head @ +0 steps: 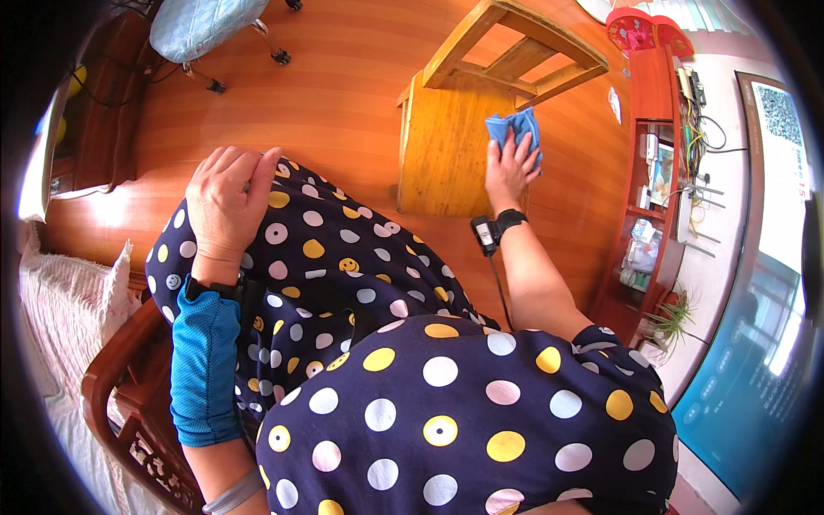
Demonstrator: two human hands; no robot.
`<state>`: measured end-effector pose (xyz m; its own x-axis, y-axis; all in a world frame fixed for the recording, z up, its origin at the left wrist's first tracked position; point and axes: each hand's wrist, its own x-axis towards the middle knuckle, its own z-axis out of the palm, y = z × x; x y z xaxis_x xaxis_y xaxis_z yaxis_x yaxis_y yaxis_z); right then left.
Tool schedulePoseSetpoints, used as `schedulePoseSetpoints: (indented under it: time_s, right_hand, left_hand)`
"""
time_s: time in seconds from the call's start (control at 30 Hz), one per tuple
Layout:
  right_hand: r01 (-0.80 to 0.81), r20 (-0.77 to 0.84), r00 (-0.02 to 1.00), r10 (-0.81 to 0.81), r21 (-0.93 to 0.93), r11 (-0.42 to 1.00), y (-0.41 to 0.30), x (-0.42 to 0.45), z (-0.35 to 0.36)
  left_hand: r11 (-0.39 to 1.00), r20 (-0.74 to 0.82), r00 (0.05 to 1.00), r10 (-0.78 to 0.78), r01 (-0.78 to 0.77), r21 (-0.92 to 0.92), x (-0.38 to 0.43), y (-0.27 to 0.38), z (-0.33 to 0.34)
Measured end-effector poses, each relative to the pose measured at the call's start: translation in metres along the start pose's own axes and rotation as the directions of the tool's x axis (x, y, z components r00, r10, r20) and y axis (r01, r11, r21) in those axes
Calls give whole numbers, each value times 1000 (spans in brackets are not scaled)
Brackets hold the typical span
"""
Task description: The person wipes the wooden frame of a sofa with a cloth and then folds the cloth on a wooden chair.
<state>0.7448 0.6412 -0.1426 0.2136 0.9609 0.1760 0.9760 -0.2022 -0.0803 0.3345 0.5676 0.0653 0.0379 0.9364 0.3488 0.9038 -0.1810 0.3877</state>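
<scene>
Under my right hand [510, 168] lies a crumpled blue cloth [515, 125], pressed against the right side of a yellow wooden chair's seat [444, 151]. The fingers are spread over the cloth, and its far edge sticks out beyond them. The chair's open-framed backrest [515, 55] rises at the far end of the seat. My left hand [228, 187] rests on my knee, on the dark polka-dot fabric [312, 248]. Its fingers are bent over, with nothing seen in them. A small device on a black strap [492, 230] is worn on my right wrist.
At the upper left stands a wheeled chair with a light-blue cover [203, 29]. Along the right runs a red-brown cabinet [644, 212] with cables, a router and a potted plant [673, 315], near a large lit screen [740, 360]. A carved wooden armrest [112, 367] is at lower left.
</scene>
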Motion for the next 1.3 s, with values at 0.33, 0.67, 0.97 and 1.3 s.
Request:
schedulePoseSetpoints:
  time_s: [0.33, 0.67, 0.97, 1.3]
  right_hand:
    - [518, 89, 832, -547, 225, 825, -77, -59, -41]
    - [-533, 537, 843, -18, 832, -155, -23, 8, -78]
    - [-464, 452, 886, -108, 849, -253, 7, 37, -148]
    - [561, 17, 824, -567, 123, 819, -62, -44, -30]
  left_hand:
    - [999, -30, 999, 17, -18, -30, 0, -1, 6]
    - [1000, -53, 999, -3, 2, -21, -7, -3, 4]
    - [1000, -51, 999, -8, 7, -13, -6, -1, 5]
    - [999, -84, 996, 23, -26, -32, -4, -1, 5]
